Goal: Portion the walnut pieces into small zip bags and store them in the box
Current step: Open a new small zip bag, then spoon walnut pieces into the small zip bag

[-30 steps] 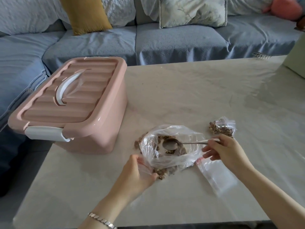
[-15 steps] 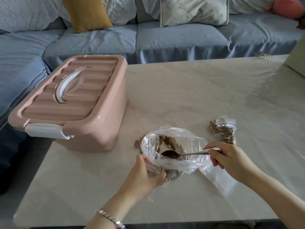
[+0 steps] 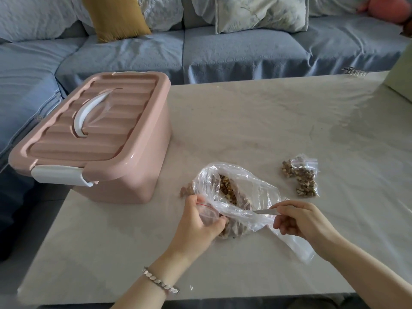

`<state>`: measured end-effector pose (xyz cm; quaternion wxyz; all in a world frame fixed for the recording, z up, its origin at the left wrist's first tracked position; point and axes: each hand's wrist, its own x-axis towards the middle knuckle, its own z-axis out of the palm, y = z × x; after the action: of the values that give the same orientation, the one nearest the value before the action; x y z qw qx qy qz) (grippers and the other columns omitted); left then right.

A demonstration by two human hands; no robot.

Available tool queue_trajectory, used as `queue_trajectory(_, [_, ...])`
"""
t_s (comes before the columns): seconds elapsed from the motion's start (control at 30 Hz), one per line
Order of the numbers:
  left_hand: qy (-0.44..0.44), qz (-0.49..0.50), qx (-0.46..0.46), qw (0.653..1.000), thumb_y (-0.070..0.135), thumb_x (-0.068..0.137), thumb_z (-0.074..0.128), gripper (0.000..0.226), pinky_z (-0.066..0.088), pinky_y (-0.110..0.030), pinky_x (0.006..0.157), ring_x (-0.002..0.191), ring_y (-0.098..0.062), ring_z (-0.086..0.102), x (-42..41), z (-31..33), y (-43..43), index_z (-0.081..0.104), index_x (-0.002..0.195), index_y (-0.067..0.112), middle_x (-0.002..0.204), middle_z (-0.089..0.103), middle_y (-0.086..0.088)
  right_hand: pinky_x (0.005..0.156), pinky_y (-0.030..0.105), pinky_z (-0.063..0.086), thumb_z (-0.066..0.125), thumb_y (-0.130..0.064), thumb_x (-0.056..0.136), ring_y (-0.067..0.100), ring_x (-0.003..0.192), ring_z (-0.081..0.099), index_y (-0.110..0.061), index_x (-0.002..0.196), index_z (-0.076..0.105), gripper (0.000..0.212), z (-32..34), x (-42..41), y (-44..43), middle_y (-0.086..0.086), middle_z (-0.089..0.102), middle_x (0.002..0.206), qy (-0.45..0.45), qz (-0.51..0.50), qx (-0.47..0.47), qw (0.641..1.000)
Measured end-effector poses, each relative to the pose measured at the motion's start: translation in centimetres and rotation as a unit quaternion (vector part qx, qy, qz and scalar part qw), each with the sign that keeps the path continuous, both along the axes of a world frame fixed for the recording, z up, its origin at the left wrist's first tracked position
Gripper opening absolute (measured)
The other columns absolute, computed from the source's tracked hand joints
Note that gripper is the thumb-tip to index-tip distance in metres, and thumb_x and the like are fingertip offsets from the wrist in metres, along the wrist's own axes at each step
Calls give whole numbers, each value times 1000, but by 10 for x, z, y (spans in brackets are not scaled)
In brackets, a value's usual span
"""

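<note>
A large clear plastic bag (image 3: 249, 192) of walnut pieces (image 3: 227, 190) lies open on the table's near middle. My left hand (image 3: 198, 221) pinches a small zip bag (image 3: 208, 214) with a red line at the big bag's near edge. My right hand (image 3: 301, 219) grips a metal spoon (image 3: 264, 211) whose bowl is hidden inside the big bag. An empty zip bag (image 3: 296, 244) lies under my right wrist. A filled small zip bag (image 3: 304, 178) rests to the right. The pink box (image 3: 124, 166) with a white handle stands shut at the left.
The pale marble table (image 3: 256, 121) stretches far and right. A blue sofa (image 3: 234, 50) with a mustard cushion (image 3: 116, 16) runs behind it. A pale green object (image 3: 401, 76) sits at the table's far right edge.
The spoon has dipped deeper into the big bag, its bowl now out of sight. My left hand has drawn the small zip bag closer to the big bag's mouth.
</note>
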<state>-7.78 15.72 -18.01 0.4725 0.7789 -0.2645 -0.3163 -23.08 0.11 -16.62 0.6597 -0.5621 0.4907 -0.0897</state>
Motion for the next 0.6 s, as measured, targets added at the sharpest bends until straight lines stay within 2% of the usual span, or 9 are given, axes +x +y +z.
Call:
queue_trajectory(0.07, [-57,-19,5,998,23,75,73,46,47,-12,66,78,0,58,5,-1,7,36,101,31,96,57,5,55,29,39,48,1,89,17,40,51,-1,82,63,17,3,-1,-3,12,62,52,-6,-20,13,1000])
queue_trajectory(0.17, [-217,-3,-22,976,28,71,75,54,39,-4,73,87,2,55,11,2,19,32,103,34,100,51,9,51,24,40,47,1,89,17,41,53,-1,83,64,18,7,-3,-9,10,63,52,-17,-39,20,999])
queue_trajectory(0.23, [-264,26,-65,962,43,66,68,58,36,-1,75,90,2,51,14,11,21,29,107,35,100,48,11,49,22,41,47,1,89,17,42,55,-2,83,64,19,10,-4,-12,10,64,53,-24,-45,10,999])
queue_trajectory(0.33, [-270,5,-101,958,54,65,59,66,38,-7,83,92,-2,50,15,28,15,25,119,39,108,48,15,44,19,42,46,0,90,16,41,56,-3,80,62,20,17,-7,-18,11,65,53,-34,-56,-11,998])
queue_trajectory(0.4, [-260,-26,-88,961,54,66,64,69,37,-8,85,96,-3,50,11,37,6,29,121,31,109,48,16,42,18,41,45,0,91,16,41,57,-4,79,61,19,23,-10,-21,11,65,53,-37,-61,-31,997])
queue_trajectory(0.5, [-239,-90,-48,966,45,71,71,65,35,-2,77,94,7,49,2,40,-14,38,122,24,101,51,19,39,17,41,44,0,91,16,39,56,-4,79,59,20,34,-14,-28,11,64,50,-40,-69,-56,995])
queue_trajectory(0.6, [-198,-128,-9,972,49,72,71,69,38,-1,68,83,15,50,1,37,-34,35,127,25,91,51,24,37,16,38,42,0,91,15,36,55,-4,75,56,21,46,-17,-36,10,63,47,-44,-83,-75,993])
